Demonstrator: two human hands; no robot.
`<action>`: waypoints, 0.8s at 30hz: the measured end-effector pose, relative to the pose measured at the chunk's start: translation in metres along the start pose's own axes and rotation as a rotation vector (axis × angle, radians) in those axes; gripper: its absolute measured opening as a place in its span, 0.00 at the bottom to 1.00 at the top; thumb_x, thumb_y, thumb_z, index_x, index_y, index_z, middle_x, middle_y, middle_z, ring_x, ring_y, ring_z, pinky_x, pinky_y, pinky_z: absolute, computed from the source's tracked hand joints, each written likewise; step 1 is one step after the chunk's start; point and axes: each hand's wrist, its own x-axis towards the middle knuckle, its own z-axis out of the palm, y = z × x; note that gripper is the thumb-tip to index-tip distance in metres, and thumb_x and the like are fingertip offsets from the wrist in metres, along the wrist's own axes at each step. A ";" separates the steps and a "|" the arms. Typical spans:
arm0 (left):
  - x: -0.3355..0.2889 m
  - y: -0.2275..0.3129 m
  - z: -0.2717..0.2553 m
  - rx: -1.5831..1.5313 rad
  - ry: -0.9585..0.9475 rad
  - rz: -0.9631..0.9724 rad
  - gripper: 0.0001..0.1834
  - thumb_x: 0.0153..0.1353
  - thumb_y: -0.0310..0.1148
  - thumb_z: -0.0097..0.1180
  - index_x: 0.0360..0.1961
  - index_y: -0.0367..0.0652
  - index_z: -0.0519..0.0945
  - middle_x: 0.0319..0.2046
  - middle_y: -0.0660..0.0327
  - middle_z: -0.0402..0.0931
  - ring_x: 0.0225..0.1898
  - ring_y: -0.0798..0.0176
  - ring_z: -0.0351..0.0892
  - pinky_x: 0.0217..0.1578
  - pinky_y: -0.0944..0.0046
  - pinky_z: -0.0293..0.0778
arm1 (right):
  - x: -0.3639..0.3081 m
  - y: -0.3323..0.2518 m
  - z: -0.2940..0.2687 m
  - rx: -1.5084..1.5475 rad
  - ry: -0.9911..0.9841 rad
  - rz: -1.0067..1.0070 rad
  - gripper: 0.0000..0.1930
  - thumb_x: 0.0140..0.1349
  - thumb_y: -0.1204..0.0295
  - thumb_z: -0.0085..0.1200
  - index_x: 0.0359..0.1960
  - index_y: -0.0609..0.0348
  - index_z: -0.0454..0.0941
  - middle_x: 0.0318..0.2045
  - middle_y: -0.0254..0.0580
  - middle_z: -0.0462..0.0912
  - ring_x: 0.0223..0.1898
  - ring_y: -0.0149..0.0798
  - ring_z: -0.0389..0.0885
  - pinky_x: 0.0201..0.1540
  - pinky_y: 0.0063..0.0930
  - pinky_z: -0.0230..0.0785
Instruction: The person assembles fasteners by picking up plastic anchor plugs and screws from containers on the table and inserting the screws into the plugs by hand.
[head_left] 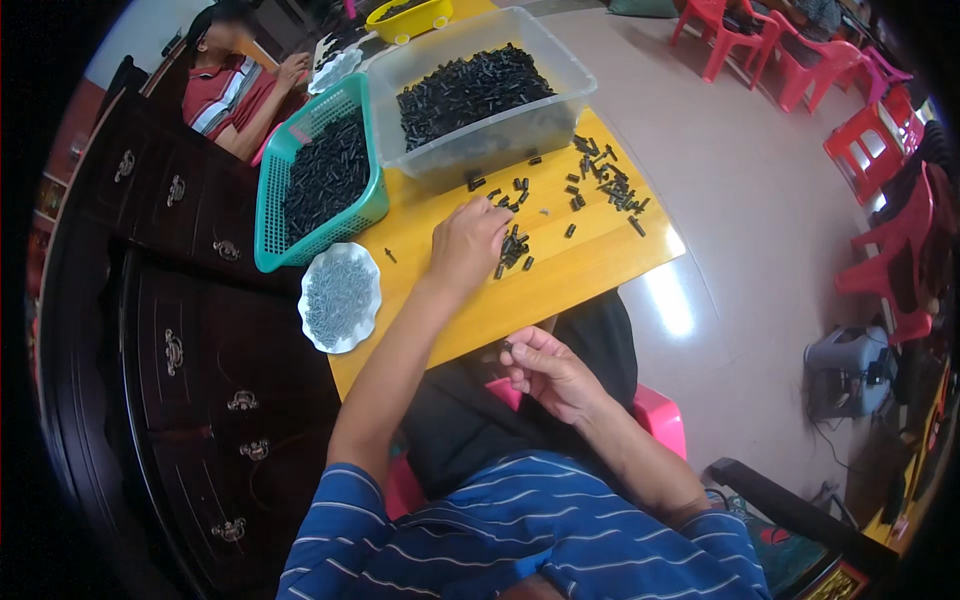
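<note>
My left hand [466, 242] is over the table, its fingers curled down at a small heap of short black plastic cylinders [514, 246]. What its fingertips pinch, if anything, is hidden. Just off the table's near edge, my right hand [560, 375] is closed, thumb against fingers, on a small black piece [508, 346]. Left of my left forearm is a white scalloped plate [338, 343] full of small silvery metal pieces [340, 295]. One dark, thin, screw-like piece [390, 256] lies alone beside the plate.
A green basket [268, 225] and a clear plastic bin [480, 150], both full of black pieces, stand on the yellow table [620, 245]. More pieces [612, 180] lie at the right. Another person [235, 95] sits at the far left. Dark drawers [200, 350] line the left side.
</note>
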 end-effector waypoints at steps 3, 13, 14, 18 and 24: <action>0.017 -0.007 0.002 0.033 -0.103 0.088 0.09 0.56 0.28 0.64 0.39 0.45 0.86 0.33 0.59 0.79 0.40 0.52 0.81 0.39 0.54 0.77 | 0.000 -0.001 0.001 -0.016 0.003 -0.003 0.05 0.69 0.72 0.58 0.44 0.54 0.77 0.37 0.35 0.83 0.30 0.25 0.78 0.39 0.20 0.77; 0.031 -0.009 0.004 0.085 -0.312 0.160 0.07 0.54 0.30 0.65 0.36 0.45 0.88 0.33 0.60 0.79 0.41 0.54 0.79 0.44 0.56 0.76 | 0.000 -0.002 -0.002 -0.018 0.012 0.001 0.06 0.70 0.70 0.58 0.44 0.52 0.76 0.36 0.33 0.83 0.30 0.24 0.78 0.39 0.20 0.76; 0.031 -0.010 0.005 0.085 -0.311 0.161 0.07 0.54 0.30 0.65 0.36 0.45 0.88 0.33 0.60 0.79 0.41 0.54 0.79 0.44 0.56 0.76 | 0.000 -0.002 -0.002 -0.024 0.014 0.000 0.06 0.70 0.70 0.58 0.44 0.52 0.76 0.36 0.33 0.83 0.30 0.24 0.78 0.39 0.19 0.76; 0.033 -0.015 0.008 0.081 -0.323 0.183 0.06 0.54 0.30 0.66 0.34 0.45 0.87 0.31 0.60 0.79 0.40 0.53 0.79 0.42 0.55 0.75 | 0.000 -0.004 0.000 -0.031 0.019 -0.007 0.06 0.70 0.70 0.58 0.44 0.52 0.76 0.36 0.33 0.82 0.30 0.24 0.78 0.38 0.19 0.76; 0.037 -0.018 0.009 0.099 -0.278 0.271 0.05 0.54 0.30 0.65 0.31 0.41 0.84 0.31 0.59 0.80 0.38 0.51 0.78 0.41 0.54 0.75 | 0.000 -0.002 0.001 -0.016 0.009 -0.002 0.06 0.70 0.71 0.58 0.45 0.53 0.76 0.36 0.33 0.83 0.31 0.24 0.78 0.38 0.19 0.76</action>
